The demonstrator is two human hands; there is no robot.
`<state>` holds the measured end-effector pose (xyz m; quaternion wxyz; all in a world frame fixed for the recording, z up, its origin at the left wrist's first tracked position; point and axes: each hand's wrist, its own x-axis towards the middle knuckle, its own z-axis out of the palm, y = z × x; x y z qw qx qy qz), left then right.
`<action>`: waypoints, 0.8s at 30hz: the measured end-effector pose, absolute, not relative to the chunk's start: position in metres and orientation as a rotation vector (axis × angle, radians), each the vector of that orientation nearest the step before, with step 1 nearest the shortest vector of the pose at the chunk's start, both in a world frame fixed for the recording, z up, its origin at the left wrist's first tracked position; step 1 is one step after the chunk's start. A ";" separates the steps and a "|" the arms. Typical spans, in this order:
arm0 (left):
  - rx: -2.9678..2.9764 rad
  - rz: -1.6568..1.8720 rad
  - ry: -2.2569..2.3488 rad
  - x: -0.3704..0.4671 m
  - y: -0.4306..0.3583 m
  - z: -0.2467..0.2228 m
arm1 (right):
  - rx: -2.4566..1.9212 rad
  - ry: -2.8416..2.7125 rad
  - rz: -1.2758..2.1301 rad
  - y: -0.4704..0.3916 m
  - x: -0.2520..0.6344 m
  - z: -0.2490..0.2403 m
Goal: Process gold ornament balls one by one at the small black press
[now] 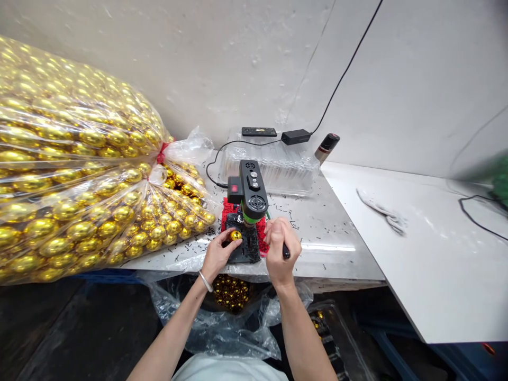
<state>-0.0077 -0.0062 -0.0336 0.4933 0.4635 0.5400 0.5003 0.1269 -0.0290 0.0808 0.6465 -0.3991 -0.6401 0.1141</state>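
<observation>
Between the thumb and fingers of my left hand (221,251) is a shiny gold ball (236,236) with a small dark mark on top. It is over the black base (245,248) of a small black tabletop machine (254,190), just left of and below the machine's green-ringed head. My right hand (281,246) is closed in a fist around a black handle (286,252) at the machine's right side; only the handle's end shows. Red matting (262,236) lies under the base.
Large clear bags of gold balls (71,159) fill the left side. Behind the machine are a clear plastic tray (278,172), a black power adapter (296,137) and a spray can (327,147). Below the table edge, more gold balls (232,293) sit in clear plastic. Gloves (383,211) lie on the right table.
</observation>
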 end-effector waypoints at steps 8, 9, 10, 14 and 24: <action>1.607 1.096 1.561 -0.003 0.003 -0.034 | -0.917 -1.475 0.211 -0.032 0.128 0.075; 1.667 1.075 1.575 -0.002 0.003 -0.033 | -0.919 -1.476 0.208 -0.032 0.129 0.074; 1.724 1.057 1.577 -0.002 0.002 -0.032 | -0.920 -1.477 0.206 -0.032 0.129 0.073; 1.871 1.015 1.541 -0.001 0.001 -0.032 | -0.918 -1.498 0.198 -0.034 0.130 0.069; 1.961 0.942 1.549 -0.003 0.001 -0.042 | -0.783 -1.599 0.082 -0.029 0.135 0.017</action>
